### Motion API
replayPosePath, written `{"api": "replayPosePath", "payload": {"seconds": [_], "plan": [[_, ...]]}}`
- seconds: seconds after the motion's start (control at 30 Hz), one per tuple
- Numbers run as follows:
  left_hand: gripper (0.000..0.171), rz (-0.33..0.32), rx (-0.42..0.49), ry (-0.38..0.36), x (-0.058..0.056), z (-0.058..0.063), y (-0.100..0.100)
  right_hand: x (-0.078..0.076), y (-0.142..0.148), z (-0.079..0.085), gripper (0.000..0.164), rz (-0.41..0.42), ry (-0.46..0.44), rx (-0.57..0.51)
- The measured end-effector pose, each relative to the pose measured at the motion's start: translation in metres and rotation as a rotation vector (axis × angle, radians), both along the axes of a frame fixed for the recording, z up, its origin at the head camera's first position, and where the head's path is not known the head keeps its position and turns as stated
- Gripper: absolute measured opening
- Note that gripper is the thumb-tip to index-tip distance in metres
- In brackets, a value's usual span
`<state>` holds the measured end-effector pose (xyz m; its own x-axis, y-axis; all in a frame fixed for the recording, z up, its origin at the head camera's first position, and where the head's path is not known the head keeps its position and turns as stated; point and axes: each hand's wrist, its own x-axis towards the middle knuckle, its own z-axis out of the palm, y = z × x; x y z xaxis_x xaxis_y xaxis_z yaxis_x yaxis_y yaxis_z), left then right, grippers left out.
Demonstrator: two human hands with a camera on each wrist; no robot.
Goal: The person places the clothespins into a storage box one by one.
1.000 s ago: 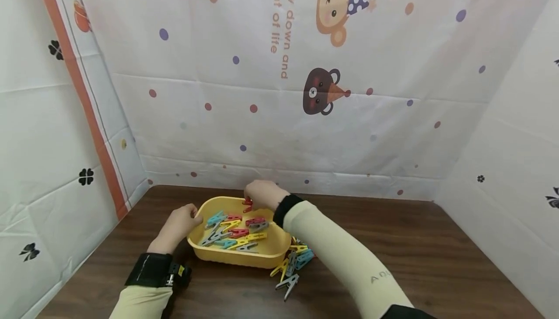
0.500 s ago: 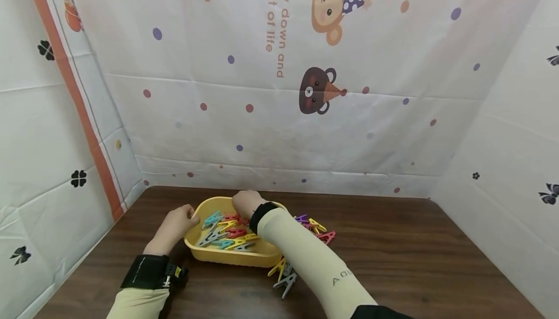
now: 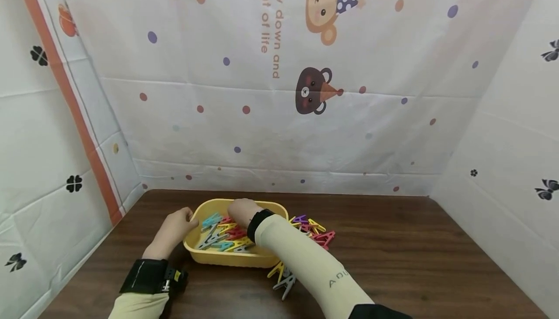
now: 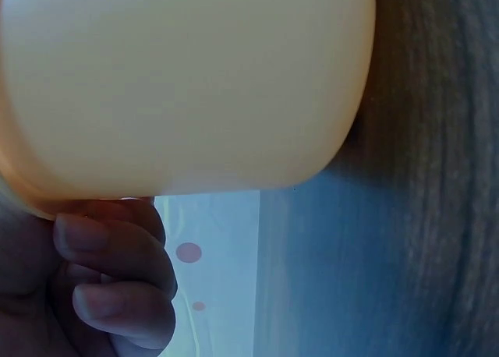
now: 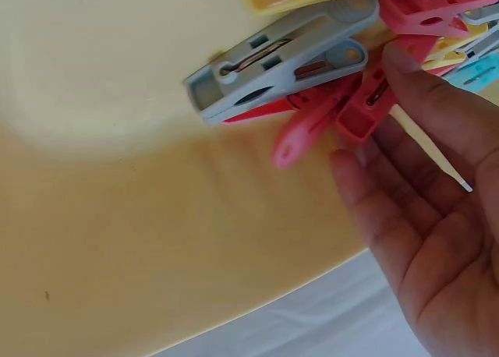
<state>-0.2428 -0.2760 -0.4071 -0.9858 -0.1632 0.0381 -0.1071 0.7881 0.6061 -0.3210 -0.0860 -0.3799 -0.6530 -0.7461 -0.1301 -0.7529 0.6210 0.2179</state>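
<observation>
A yellow plastic basin (image 3: 231, 259) stands on the table with several coloured clothespins inside. At its left end, my left hand (image 3: 172, 231) grips the rim. The left wrist view shows the curled fingers (image 4: 117, 244) against the basin's outer wall (image 4: 187, 84). My right hand (image 3: 244, 210) reaches down inside the basin near the back. A red clothespin (image 5: 370, 107) lies between its thumb and fingers in the right wrist view, where the hand (image 5: 437, 209) pinches it. Touching the red ones is a grey clothespin (image 5: 288, 57). From the head view the right fingertips are hidden.
Right of the basin lies a loose pile of clothespins, among them a red one (image 3: 324, 237), a purple one (image 3: 300, 219) and a grey one (image 3: 286, 282). The right forearm (image 3: 301, 256) covers part of it. A printed white cloth (image 3: 209, 129) rises behind the brown table (image 3: 384, 241).
My right hand has moved left and lower into the basin with the red clothespin, uncovering clothespins in the pile on the right. My left hand stays on the rim. The head view has shifted slightly.
</observation>
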Motion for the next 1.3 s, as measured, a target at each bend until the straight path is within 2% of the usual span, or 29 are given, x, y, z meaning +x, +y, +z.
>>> {"api": "replayPosePath", "payload": {"seconds": [0.13, 0.27, 0.33, 0.43, 0.63, 0.73, 0.83, 0.97, 1.07, 1.23, 1.3], "plan": [[0.018, 0.006, 0.011, -0.004, 0.001, -0.004, 0.002, 0.001, 0.005, 0.001, 0.032, -0.007, -0.102, -0.058], [0.018, 0.004, 0.018, -0.011, 0.0, -0.007, 0.004, -0.001, 0.008, 0.01, 0.01, -0.06, -0.165, -0.111], [0.018, 0.004, 0.017, -0.011, -0.001, -0.007, 0.005, 0.0, 0.01, 0.023, 0.02, -0.062, -0.16, -0.128], [0.019, 0.008, 0.01, -0.004, -0.001, -0.006, 0.005, 0.004, 0.016, 0.046, 0.03, -0.007, -0.149, -0.157], [0.019, -0.006, 0.01, -0.004, -0.003, -0.004, 0.005, 0.018, 0.05, 0.088, 0.025, 0.175, -0.145, -0.184], [0.019, -0.002, 0.005, 0.0, -0.003, -0.003, 0.003, 0.025, 0.073, 0.106, 0.021, 0.209, -0.143, -0.238], [0.019, 0.008, -0.001, 0.004, -0.004, -0.002, 0.002, 0.032, 0.097, 0.116, 0.017, 0.213, -0.127, -0.295], [0.02, 0.0, 0.004, -0.002, -0.004, -0.002, 0.0, 0.044, 0.127, 0.116, 0.019, 0.194, -0.098, -0.302], [0.02, 0.001, -0.002, 0.001, -0.004, -0.003, -0.001, 0.052, 0.146, 0.108, 0.022, 0.207, -0.064, -0.285], [0.019, 0.003, -0.002, 0.007, -0.004, -0.004, -0.002, 0.063, 0.172, 0.081, 0.023, 0.295, -0.019, -0.249], [0.019, 0.0, 0.002, 0.01, -0.004, -0.003, -0.002, 0.068, 0.18, 0.066, 0.025, 0.315, -0.052, -0.234]]}}
